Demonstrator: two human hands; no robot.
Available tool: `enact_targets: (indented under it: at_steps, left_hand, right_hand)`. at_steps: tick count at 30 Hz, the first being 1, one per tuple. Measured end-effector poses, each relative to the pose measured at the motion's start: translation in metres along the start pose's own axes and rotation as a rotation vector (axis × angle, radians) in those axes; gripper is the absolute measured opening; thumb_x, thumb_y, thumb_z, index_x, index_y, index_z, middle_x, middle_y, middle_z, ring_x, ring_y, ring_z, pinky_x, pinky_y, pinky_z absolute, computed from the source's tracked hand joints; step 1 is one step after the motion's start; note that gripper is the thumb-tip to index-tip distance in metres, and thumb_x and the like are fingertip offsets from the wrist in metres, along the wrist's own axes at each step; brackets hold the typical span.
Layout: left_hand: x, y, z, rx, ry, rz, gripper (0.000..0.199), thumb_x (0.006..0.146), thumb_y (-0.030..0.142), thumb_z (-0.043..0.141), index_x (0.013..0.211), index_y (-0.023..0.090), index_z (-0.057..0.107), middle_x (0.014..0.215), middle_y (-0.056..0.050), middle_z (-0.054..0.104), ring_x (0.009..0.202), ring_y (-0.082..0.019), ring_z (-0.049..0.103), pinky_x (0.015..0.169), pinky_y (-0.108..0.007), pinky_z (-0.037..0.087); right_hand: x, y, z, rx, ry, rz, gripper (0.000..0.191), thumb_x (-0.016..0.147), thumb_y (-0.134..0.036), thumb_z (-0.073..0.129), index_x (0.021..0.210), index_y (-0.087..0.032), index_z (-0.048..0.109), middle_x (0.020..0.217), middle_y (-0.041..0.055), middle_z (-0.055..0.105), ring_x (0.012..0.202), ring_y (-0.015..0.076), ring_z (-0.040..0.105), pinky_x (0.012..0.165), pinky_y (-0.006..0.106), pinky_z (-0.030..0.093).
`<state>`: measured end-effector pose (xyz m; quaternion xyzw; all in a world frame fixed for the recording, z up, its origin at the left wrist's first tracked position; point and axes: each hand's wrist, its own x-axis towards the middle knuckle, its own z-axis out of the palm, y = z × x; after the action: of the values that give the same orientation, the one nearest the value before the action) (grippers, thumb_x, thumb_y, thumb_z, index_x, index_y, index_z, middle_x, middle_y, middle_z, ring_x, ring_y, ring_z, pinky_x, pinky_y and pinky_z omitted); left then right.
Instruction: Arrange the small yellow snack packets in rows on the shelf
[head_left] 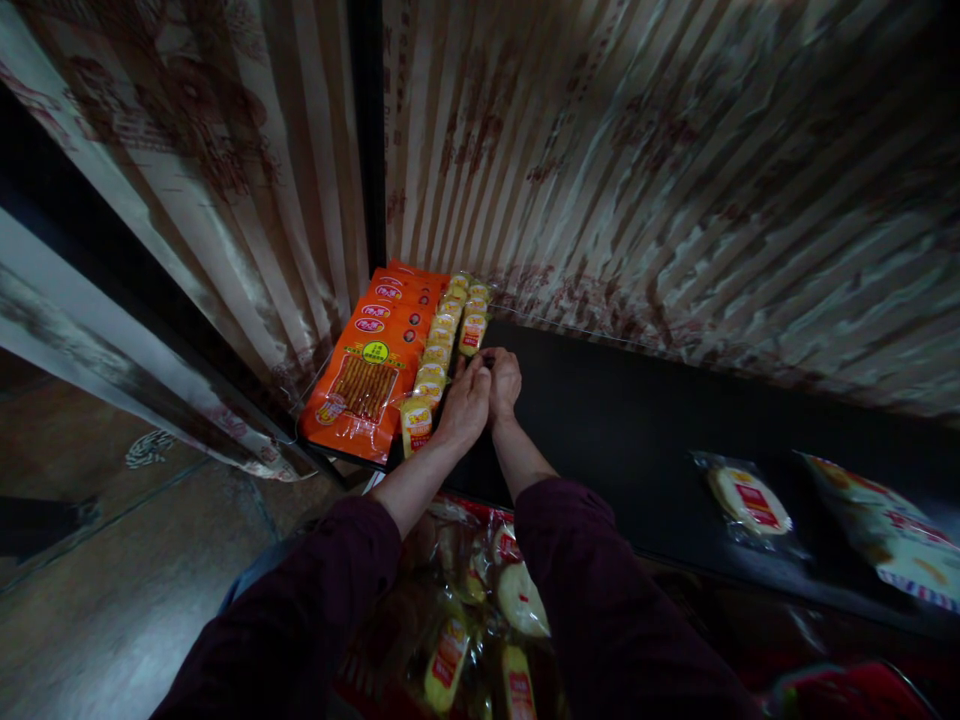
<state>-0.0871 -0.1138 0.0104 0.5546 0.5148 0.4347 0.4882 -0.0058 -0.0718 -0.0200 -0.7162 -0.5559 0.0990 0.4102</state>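
Left hand (466, 405), right hand (505, 382) together beside yellow wrapped snack packs (438, 345) on black shelf (615, 420). Fingers curled; can't tell if gripping.

Before you, on the long black flat shelf (600, 420): orange rectangular plastic pouches (367, 370), left; yellow oblong plastic-wrapped packets (436, 354), just right of these; round pale plastic-wrapped cake (750, 500), farther right.

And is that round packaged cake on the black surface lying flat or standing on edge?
Flat: the packaged cake shows its round face and red label upward.
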Motion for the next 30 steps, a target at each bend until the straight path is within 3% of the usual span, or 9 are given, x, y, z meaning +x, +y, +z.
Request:
enact_targets:
  at_steps: [8, 18, 23, 30]
  left_hand:
    - [0.008, 0.004, 0.009, -0.034, 0.063, -0.064, 0.048, 0.093, 0.029, 0.034, 0.136, 0.011, 0.048, 0.150, -0.010, 0.037, 0.142, -0.017, 0.028, 0.118, -0.032, 0.020]
    - [0.018, 0.000, 0.012, -0.095, 0.094, -0.058, 0.043, 0.093, 0.026, 0.036, 0.129, 0.013, 0.055, 0.141, -0.009, 0.050, 0.136, -0.018, 0.040, 0.116, -0.029, 0.026]
    - [0.015, 0.004, 0.010, -0.058, 0.088, -0.058, 0.045, 0.093, 0.026, 0.035, 0.129, 0.007, 0.054, 0.142, -0.014, 0.049, 0.136, -0.019, 0.040, 0.115, -0.030, 0.027]
    - [0.003, 0.008, 0.008, -0.010, 0.102, -0.072, 0.044, 0.092, 0.029, 0.036, 0.129, 0.012, 0.053, 0.140, -0.012, 0.051, 0.133, -0.021, 0.044, 0.113, -0.034, 0.033]
  right_hand:
    - [0.003, 0.003, 0.002, 0.019, -0.008, -0.051, 0.016, 0.077, -0.021, 0.046, 0.086, -0.021, 0.059, 0.091, 0.0052, 0.061, 0.086, 0.0199, 0.054, 0.076, 0.031, 0.043]
    - [0.008, 0.002, 0.002, 0.003, -0.034, -0.032, 0.017, 0.076, -0.019, 0.048, 0.087, -0.022, 0.059, 0.091, 0.0051, 0.062, 0.086, 0.0204, 0.054, 0.078, 0.032, 0.043]
    - [0.009, 0.005, 0.001, 0.040, -0.067, -0.023, 0.018, 0.076, -0.019, 0.048, 0.090, -0.020, 0.060, 0.094, 0.0069, 0.062, 0.089, 0.0205, 0.055, 0.082, 0.033, 0.044]
    - [0.002, 0.008, -0.003, 0.146, -0.064, 0.001, 0.030, 0.073, -0.020, 0.048, 0.100, -0.018, 0.060, 0.100, 0.0080, 0.061, 0.092, 0.0203, 0.056, 0.084, 0.035, 0.046]
